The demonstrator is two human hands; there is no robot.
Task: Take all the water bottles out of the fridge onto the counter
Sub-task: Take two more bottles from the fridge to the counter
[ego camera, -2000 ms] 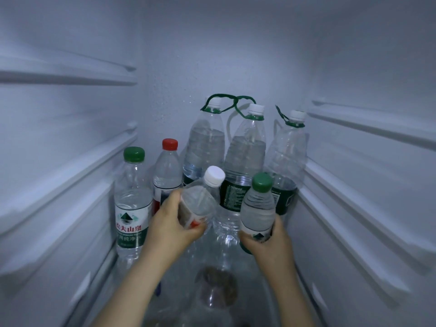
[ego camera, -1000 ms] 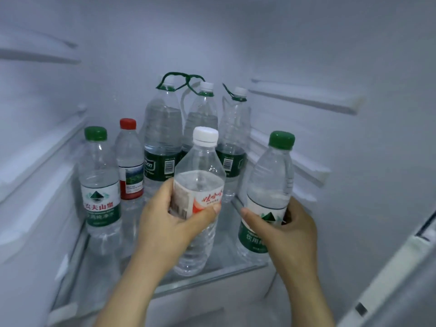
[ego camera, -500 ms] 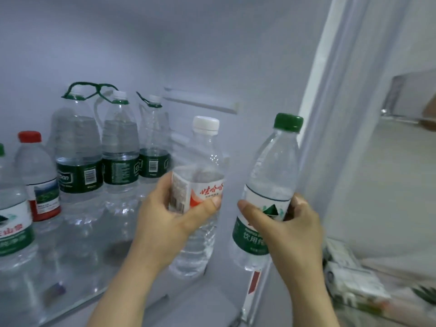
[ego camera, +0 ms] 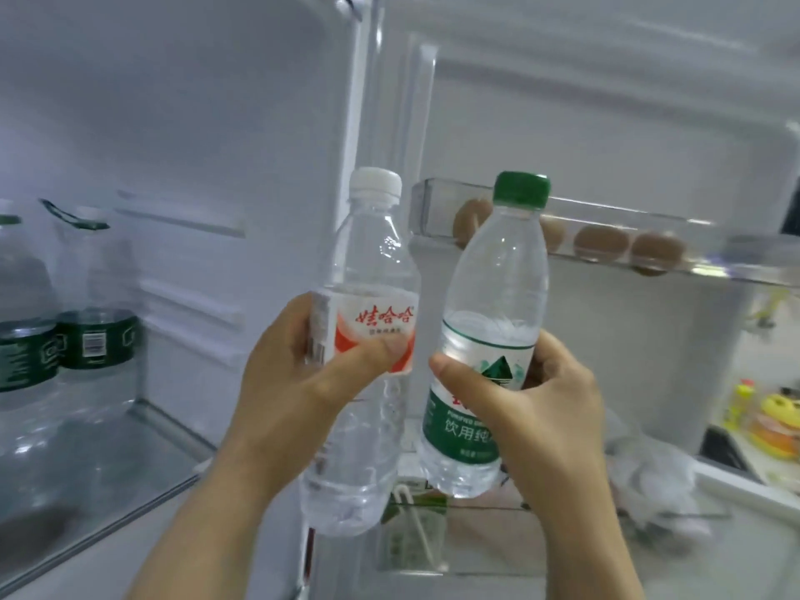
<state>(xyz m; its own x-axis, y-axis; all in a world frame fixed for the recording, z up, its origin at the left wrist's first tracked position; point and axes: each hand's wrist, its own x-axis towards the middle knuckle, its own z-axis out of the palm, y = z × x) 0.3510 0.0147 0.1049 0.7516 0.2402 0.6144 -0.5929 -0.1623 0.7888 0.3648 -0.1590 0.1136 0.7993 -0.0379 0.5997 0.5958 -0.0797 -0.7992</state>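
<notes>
The left grip (ego camera: 311, 383) is wrapped round the label of a white-capped bottle (ego camera: 368, 262), thumb lying across the red-and-white wrapper. The right grip (ego camera: 541, 409) clasps a green-capped bottle (ego camera: 502, 270) at its green label. Both bottles are upright, long axes vertical, side by side and just apart, in front of the fridge's right edge. Each is clear, thin, ribbed plastic, part filled with water, and probably light and a little squashy. What looks like the bench (ego camera: 775, 469) shows as a pale strip at far right, beyond the open door, so the right grip is nearer it. To the left, on the glass shelf (ego camera: 143, 461), larger bottles (ego camera: 95, 339) with dark green labels stand. A clear door bin (ego camera: 426, 210) holds brown eggs (ego camera: 601, 244).
</notes>
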